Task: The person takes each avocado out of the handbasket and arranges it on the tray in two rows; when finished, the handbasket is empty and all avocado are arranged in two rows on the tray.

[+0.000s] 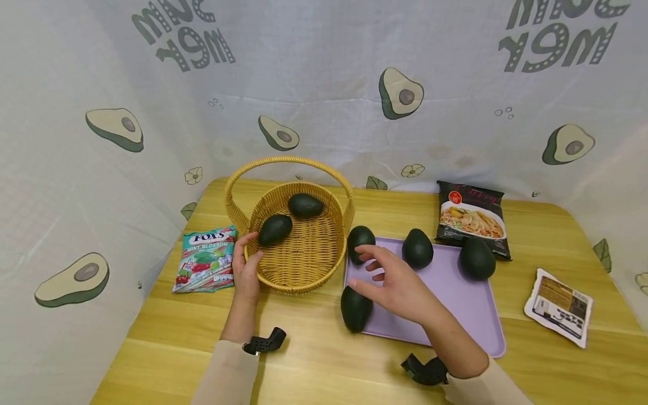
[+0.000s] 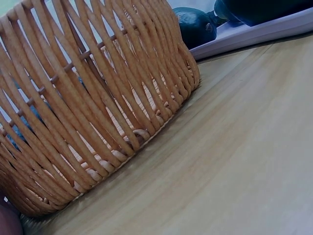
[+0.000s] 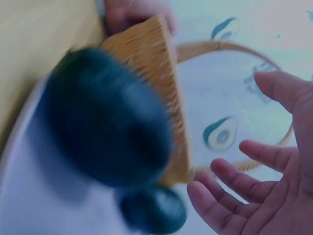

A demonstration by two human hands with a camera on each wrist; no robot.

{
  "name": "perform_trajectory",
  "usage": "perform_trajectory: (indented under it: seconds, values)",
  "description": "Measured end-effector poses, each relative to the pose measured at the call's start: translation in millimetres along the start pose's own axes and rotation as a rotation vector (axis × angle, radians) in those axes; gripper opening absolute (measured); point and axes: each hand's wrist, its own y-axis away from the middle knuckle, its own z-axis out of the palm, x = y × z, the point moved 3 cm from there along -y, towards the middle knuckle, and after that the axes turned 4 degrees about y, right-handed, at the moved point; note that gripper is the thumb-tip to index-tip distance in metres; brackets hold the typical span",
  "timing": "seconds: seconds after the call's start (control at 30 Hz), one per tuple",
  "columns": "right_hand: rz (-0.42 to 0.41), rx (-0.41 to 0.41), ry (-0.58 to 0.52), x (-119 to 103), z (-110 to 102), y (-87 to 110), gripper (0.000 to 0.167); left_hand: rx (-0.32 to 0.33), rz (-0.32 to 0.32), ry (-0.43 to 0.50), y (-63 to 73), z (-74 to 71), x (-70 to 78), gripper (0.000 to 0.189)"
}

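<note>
Beige sleeves (image 1: 228,374) are closest, both arms reaching over a wood-grain table (image 1: 314,360), with a little black wrist camera (image 1: 265,341) on each. So from where I'm standing, the left hand (image 1: 246,273) has hold of a yellow wicker basket (image 1: 304,253) at its left side, thumb and index finger hooked over the rim. Tall handle (image 1: 289,159) arches over the top. Two dark avocados are sitting inside: a left avocado (image 1: 275,229) right by those fingertips, and a back avocado (image 1: 305,206) near the far wall.

Right hand (image 1: 392,281) isn't gripping anything, btw. It's up over the left part of a lilac tray (image 1: 450,304), thumb spread well away from loosely bent fingers. Nearest to it are a rear avocado (image 1: 360,236), just beside the basket, and a front avocado (image 1: 356,310) at the tray's left edge. Another, the middle avocado (image 1: 417,248), sits along the tray's back, and a corner avocado (image 1: 477,259) overlaps a black noodle pack (image 1: 471,216) from this angle.

Also around: a teal Fox's candy bag (image 1: 205,261) beside the left hand, a brown-and-white packet (image 1: 559,306) lying off to the right, and a white curtain (image 1: 324,67) with avocado prints behind everything.
</note>
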Motion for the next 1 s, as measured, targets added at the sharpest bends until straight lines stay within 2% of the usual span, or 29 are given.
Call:
perform_trajectory:
  seconds: [0.23,0.37,0.7,0.9,1.0]
  values:
    - [-0.067,-0.016,-0.011,-44,13,-13.4,0.062,-0.002,-0.005,-0.006,1.0,-0.3,0.8,0.046]
    - [-0.063,-0.027,-0.055,-59,29,-28.7,0.059,0.005,-0.002,-0.004,1.3,-0.3,1.3,0.046]
    - [0.023,0.074,-0.044,-73,74,-70.9,0.056,-0.005,-0.010,0.015,0.2,1.2,2.9,0.046]
    - [0.099,0.096,-0.132,-69,92,-99.8,0.063,0.006,0.002,0.016,-0.2,-0.8,0.8,0.045]
    - [0.164,0.109,-0.196,-65,99,-110.5,0.066,0.011,0.002,0.017,-0.4,-1.0,-0.5,0.045]
